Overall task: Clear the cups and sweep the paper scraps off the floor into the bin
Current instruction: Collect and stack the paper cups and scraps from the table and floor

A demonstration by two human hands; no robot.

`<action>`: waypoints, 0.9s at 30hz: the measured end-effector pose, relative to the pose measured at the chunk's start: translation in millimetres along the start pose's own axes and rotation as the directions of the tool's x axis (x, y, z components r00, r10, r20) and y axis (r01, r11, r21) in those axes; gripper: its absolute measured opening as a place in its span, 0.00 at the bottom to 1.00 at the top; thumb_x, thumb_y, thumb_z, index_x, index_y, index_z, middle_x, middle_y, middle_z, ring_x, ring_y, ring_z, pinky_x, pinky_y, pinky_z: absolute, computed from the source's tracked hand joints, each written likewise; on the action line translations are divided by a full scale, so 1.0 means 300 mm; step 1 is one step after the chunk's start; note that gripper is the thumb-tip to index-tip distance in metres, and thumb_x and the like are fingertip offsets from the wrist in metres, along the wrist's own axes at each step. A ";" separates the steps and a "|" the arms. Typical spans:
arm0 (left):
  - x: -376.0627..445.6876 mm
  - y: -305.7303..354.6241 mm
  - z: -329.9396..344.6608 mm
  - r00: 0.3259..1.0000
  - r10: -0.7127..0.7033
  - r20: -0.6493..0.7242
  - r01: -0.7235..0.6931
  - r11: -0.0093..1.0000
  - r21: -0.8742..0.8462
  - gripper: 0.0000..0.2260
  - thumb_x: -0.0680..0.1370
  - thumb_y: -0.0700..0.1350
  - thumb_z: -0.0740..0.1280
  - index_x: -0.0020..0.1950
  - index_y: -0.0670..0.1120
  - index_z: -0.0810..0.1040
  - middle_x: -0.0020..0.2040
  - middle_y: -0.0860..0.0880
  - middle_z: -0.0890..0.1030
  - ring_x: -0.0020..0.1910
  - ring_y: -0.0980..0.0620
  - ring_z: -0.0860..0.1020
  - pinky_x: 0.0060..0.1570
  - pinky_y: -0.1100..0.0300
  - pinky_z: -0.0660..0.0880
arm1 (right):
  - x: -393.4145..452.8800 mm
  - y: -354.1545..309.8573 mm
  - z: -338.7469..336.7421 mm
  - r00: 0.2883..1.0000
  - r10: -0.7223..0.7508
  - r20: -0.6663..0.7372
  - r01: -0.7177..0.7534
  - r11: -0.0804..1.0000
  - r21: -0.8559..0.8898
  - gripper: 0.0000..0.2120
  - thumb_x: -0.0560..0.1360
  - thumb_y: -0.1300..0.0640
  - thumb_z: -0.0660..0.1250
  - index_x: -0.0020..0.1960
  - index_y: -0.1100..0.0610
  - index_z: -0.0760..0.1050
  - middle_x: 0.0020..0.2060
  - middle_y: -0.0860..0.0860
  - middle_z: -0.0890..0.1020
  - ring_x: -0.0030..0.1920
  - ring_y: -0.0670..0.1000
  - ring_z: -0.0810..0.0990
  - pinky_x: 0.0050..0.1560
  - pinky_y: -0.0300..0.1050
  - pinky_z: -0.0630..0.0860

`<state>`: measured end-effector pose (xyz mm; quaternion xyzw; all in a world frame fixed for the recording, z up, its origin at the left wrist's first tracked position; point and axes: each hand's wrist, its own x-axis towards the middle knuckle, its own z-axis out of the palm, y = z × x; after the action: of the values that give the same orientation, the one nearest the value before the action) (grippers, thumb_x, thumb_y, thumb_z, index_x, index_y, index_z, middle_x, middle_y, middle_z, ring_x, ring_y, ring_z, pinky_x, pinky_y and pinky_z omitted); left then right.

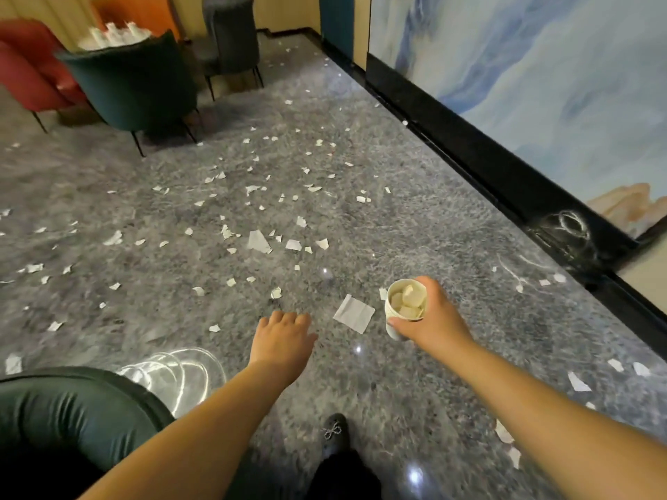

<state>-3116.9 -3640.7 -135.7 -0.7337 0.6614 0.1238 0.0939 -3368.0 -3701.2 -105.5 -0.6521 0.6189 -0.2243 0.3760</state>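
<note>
Cup (404, 308): held in my right hand (431, 315) grip. Left hand (283, 332): open, empty. Paper scraps (258, 241): unswept, all over floor (415, 225).

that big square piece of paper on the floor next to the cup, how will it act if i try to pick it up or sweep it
The square paper lies flat on the polished floor, so it may be hard to get a fingertip under. It looks thin and creased, so probably floppy and very light. A broom could likely slide it easily, though it might flutter away rather than roll.
</note>
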 end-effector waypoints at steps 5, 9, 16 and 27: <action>0.307 -0.115 -0.101 1.000 -0.011 -0.008 0.011 1.000 0.000 0.21 0.82 0.59 0.54 0.72 0.51 0.67 0.70 0.50 0.72 0.71 0.46 0.65 0.68 0.50 0.62 | 0.304 -0.129 0.039 1.000 -0.004 0.012 0.004 1.000 -0.010 0.35 0.65 0.50 0.78 0.66 0.47 0.63 0.56 0.47 0.74 0.52 0.49 0.74 0.46 0.41 0.68; 0.513 -0.169 -0.193 1.000 0.013 -0.021 -0.013 1.000 0.000 0.21 0.83 0.58 0.54 0.73 0.51 0.66 0.71 0.50 0.71 0.71 0.46 0.65 0.69 0.51 0.61 | 0.506 -0.206 0.054 1.000 0.004 0.011 -0.003 1.000 -0.014 0.34 0.66 0.49 0.77 0.66 0.47 0.62 0.57 0.47 0.74 0.53 0.50 0.74 0.45 0.42 0.70; 0.811 -0.208 -0.281 1.000 0.021 0.000 -0.021 1.000 -0.012 0.22 0.83 0.57 0.53 0.74 0.51 0.65 0.73 0.51 0.69 0.73 0.47 0.63 0.70 0.51 0.60 | 0.836 -0.240 0.072 0.999 0.032 0.022 -0.033 0.999 0.019 0.35 0.65 0.50 0.77 0.66 0.47 0.62 0.57 0.48 0.75 0.55 0.51 0.75 0.51 0.46 0.73; 1.570 -0.185 -0.475 0.999 -0.037 0.027 0.037 0.999 0.001 0.22 0.83 0.57 0.52 0.74 0.50 0.65 0.72 0.49 0.70 0.72 0.47 0.64 0.69 0.51 0.62 | 1.675 -0.267 -0.007 0.997 -0.004 0.083 0.005 1.000 -0.012 0.36 0.65 0.47 0.77 0.66 0.46 0.62 0.57 0.47 0.74 0.55 0.51 0.75 0.49 0.46 0.73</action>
<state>-3009.1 -4124.0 -145.6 -0.7441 0.6464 0.1318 0.1053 -3251.5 -4195.8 -129.6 -0.6646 0.6026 -0.1944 0.3968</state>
